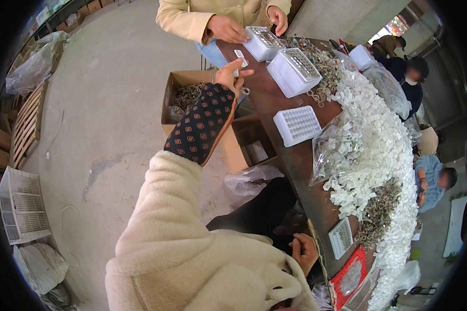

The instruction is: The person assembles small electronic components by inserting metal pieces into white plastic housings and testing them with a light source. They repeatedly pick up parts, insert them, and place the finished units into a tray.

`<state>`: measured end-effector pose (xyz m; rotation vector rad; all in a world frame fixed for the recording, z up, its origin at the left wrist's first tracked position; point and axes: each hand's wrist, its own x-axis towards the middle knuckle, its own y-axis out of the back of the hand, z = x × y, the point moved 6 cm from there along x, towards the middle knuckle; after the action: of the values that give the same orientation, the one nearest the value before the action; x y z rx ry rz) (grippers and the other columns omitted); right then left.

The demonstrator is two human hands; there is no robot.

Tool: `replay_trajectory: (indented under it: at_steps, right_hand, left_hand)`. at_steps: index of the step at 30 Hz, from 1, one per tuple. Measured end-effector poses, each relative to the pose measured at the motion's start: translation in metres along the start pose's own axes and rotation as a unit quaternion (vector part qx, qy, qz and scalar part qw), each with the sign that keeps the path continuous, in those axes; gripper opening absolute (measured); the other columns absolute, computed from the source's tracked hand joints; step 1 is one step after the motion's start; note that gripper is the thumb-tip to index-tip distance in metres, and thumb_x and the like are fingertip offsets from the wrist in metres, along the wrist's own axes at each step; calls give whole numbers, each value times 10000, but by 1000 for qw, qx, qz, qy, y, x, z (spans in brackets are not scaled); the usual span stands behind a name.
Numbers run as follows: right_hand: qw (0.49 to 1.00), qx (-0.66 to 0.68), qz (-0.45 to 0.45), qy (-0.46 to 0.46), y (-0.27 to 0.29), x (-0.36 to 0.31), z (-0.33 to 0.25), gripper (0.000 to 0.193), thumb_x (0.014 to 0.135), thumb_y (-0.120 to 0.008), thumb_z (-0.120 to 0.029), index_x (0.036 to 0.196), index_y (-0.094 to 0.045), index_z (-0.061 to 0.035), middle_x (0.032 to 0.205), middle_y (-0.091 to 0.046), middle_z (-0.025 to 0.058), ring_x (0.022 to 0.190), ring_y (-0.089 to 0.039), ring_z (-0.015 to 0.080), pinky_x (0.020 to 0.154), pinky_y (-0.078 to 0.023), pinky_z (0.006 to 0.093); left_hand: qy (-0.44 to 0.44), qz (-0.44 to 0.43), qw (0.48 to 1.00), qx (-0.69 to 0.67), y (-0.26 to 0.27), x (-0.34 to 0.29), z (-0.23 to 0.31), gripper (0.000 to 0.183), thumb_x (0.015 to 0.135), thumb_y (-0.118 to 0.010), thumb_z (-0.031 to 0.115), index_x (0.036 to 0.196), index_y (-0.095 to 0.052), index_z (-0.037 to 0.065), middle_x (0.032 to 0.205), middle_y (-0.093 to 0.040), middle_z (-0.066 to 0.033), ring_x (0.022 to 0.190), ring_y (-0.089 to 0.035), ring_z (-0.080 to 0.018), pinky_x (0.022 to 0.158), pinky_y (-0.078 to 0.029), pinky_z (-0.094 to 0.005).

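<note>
My left hand reaches over the table's far left edge in a dark patterned cuff. Its thumb and fingers pinch a small whitish plastic piece; a pale ring shows just below the hand. Small clear plastic pieces lie just beyond the fingertips. My right hand is low by the near table edge, fingers curled; whether anything is inside is hidden. A white slotted tray stands on the brown table. Farther off are two stacks of white trays, the tops filled with small metallic pieces.
Small white plastic pieces heap along the table, with tangled metallic bits beside them. A small white tray and red packet lie nearer. Open cardboard boxes stand below left. Across, a co-worker's hand touches a tray stack. Others sit at right.
</note>
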<state>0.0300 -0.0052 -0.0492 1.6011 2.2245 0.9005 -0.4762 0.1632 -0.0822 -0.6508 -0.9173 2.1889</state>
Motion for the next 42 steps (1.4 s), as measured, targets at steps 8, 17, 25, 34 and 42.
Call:
replay_trajectory:
  at_steps: [8,17,25,34,42]
  right_hand:
    - [1000,9,-12,-3,-2,0,-3,116,863,-647,25,973,-681,8,984,-658,143,693,-647,165,629,-533,271]
    - [999,46,-15,-22,0,0,-6,127,854,-639,44,969,-683,10,972,-660,129,703,-663,166,641,-535,263]
    - [999,32,-14,-7,11,-6,-4,129,862,-651,-1,981,-696,-21,952,-668,118,753,-669,186,678,-536,276]
    - [997,40,22,61,29,-22,13,124,860,-676,-55,980,-699,-35,938,-676,116,805,-671,230,715,-535,294]
    - [994,97,42,25,42,-33,30,113,860,-661,-99,955,-674,-39,905,-661,138,831,-653,317,732,-530,376]
  left_hand:
    - [64,-88,993,-47,23,-34,-15,323,944,-587,263,1126,-606,-3,881,-672,-102,490,-481,-99,395,-272,-225]
    - [134,-145,980,-1,51,-144,-80,450,966,-512,390,1149,-566,-18,648,-485,-22,453,-335,-121,432,-251,-252]
    - [295,-223,924,-91,51,-245,-147,270,964,-549,301,1141,-577,98,866,-572,-33,561,-422,-117,486,-333,-245]
    - [246,-186,950,40,24,-248,-126,350,961,-535,425,1067,-574,94,721,-489,23,549,-406,-109,492,-318,-250]
    - [63,-130,989,16,-31,-132,-14,239,1007,-494,301,1014,-529,64,822,-565,-30,581,-419,-103,442,-304,-224]
